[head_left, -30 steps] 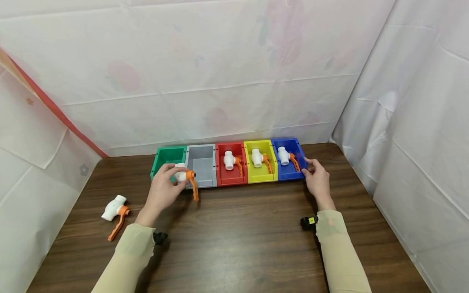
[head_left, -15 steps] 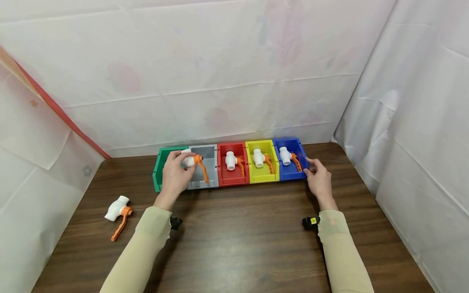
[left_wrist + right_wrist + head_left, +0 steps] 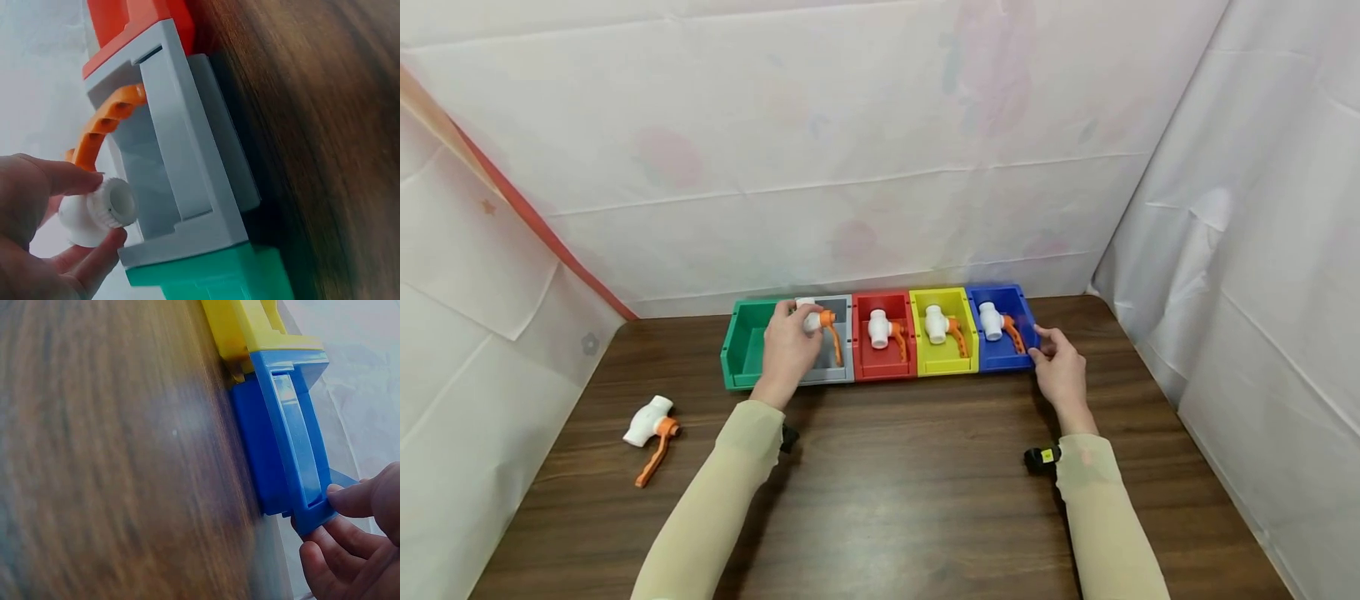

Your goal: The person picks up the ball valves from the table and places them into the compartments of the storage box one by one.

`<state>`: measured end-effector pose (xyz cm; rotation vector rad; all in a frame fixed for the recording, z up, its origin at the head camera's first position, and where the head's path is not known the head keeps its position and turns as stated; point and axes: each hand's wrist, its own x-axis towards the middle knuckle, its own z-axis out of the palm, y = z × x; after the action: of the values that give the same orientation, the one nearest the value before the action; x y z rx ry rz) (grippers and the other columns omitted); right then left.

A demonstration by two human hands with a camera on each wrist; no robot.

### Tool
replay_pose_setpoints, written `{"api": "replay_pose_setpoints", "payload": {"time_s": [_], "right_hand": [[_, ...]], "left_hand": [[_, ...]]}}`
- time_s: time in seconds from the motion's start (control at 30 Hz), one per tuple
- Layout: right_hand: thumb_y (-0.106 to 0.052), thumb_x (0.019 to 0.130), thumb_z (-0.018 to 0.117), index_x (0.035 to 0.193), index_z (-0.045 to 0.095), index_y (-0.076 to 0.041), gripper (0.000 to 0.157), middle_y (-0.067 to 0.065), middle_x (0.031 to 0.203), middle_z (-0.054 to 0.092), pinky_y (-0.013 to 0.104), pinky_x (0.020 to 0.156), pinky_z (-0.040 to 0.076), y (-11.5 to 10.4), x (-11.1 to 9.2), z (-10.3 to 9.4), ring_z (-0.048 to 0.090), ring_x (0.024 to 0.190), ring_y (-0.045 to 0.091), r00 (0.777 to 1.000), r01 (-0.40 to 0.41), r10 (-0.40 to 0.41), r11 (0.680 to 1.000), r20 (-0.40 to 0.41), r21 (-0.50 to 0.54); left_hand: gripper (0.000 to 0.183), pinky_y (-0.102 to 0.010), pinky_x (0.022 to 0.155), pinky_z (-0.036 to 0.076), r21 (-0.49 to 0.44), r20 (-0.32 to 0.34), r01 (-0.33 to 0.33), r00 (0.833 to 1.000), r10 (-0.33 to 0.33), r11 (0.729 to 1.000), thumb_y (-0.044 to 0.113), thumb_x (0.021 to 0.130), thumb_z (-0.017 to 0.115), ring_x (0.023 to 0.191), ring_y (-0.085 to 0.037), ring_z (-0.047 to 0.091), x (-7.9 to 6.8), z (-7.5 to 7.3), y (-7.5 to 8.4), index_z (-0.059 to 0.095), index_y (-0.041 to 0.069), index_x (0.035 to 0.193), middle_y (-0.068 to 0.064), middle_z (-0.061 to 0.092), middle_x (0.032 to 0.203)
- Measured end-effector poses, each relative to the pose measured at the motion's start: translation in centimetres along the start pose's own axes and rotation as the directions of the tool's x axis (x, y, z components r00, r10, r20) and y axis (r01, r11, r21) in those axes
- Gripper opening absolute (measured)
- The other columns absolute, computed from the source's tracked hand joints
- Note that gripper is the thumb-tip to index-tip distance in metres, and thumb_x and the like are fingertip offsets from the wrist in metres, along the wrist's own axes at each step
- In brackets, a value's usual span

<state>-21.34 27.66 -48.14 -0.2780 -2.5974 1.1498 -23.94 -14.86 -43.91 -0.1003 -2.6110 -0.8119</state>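
Note:
My left hand (image 3: 788, 354) pinches a white ball valve (image 3: 84, 222) between thumb and fingers. The valve's orange lever (image 3: 103, 122) points into the grey bin (image 3: 190, 134), and the valve overlaps that bin in the head view. At the far right of the row, my right hand (image 3: 1062, 375) grips the outer side of the blue bin (image 3: 297, 444), thumb on its upper edge and fingers below. Inside the blue bin lies another ball valve (image 3: 991, 322). Similar valves lie in the yellow bin (image 3: 947, 367) and the red bin (image 3: 883, 372), levers toward the front right.
A green bin (image 3: 742, 383) with nothing in it ends the row at the left. One more ball valve (image 3: 647, 422) lies on the wooden table (image 3: 910, 500) at the left. Pale patterned sheets (image 3: 850, 167) hang behind the bins and along both sides.
My left hand has carried the ball valve rightward, from over the green bin to the grey bin. My right hand keeps its grip on the blue bin. The head view has shifted slightly.

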Motion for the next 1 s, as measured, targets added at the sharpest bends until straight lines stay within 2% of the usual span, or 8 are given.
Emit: {"api": "replay_pose_setpoints", "payload": {"time_s": [0.2,0.37,0.6,0.8,1.0], "right_hand": [[-0.012,0.100,0.061,0.140,0.058,-0.019,0.041,0.020,0.105,0.067,0.044,0.074,0.048,0.1,-0.1,0.0,0.061,0.088,0.032,1.000,-0.012,0.012,1.000,0.002,-0.020],[-0.013,0.100,0.061,0.140,0.058,-0.019,0.040,0.019,0.103,0.066,0.042,0.072,0.046,0.1,-0.1,0.1,0.059,0.085,0.032,1.000,-0.008,0.008,1.000,-0.002,-0.029],[-0.012,0.100,0.062,0.139,0.059,-0.018,0.040,0.020,0.104,0.066,0.045,0.074,0.047,0.0,-0.2,0.2,0.059,0.087,0.033,1.000,0.004,-0.004,1.000,-0.011,-0.024],[-0.012,0.100,0.062,0.140,0.058,-0.018,0.040,0.021,0.106,0.066,0.046,0.076,0.048,0.0,-0.3,0.2,0.060,0.090,0.034,1.000,0.004,-0.004,1.000,-0.011,-0.025],[-0.010,0.100,0.061,0.139,0.058,-0.017,0.040,0.022,0.106,0.066,0.048,0.077,0.049,-0.1,0.0,0.0,0.060,0.089,0.035,1.000,0.010,-0.011,0.999,-0.003,-0.031]], "left_hand": [[0.029,-0.057,0.092,0.048,0.094,0.020,-0.052,0.999,0.050,0.994,0.003,0.088,0.070,0.114,-0.044,0.052,0.1,1.2,0.4,0.071,0.007,0.116,-0.026,0.049,0.132],[0.029,-0.055,0.086,0.052,0.142,0.020,-0.062,0.998,0.060,0.988,0.001,0.087,0.070,0.109,-0.042,0.053,0.1,1.9,0.9,0.071,0.005,0.116,-0.027,0.050,0.128],[0.031,-0.053,0.088,0.051,0.170,0.080,-0.016,0.997,0.003,0.985,-0.001,0.088,0.067,0.109,-0.041,0.053,0.3,2.7,1.0,0.069,0.005,0.118,-0.026,0.050,0.126],[0.036,-0.053,0.087,0.052,0.200,0.118,-0.015,0.993,-0.009,0.980,-0.002,0.089,0.062,0.106,-0.042,0.057,0.6,3.1,0.6,0.069,0.006,0.123,-0.027,0.055,0.125],[0.039,-0.051,0.087,0.053,0.230,0.168,0.002,0.985,-0.042,0.973,0.000,0.090,0.058,0.101,-0.042,0.060,1.0,3.1,1.2,0.069,0.007,0.126,-0.026,0.058,0.122]]}}
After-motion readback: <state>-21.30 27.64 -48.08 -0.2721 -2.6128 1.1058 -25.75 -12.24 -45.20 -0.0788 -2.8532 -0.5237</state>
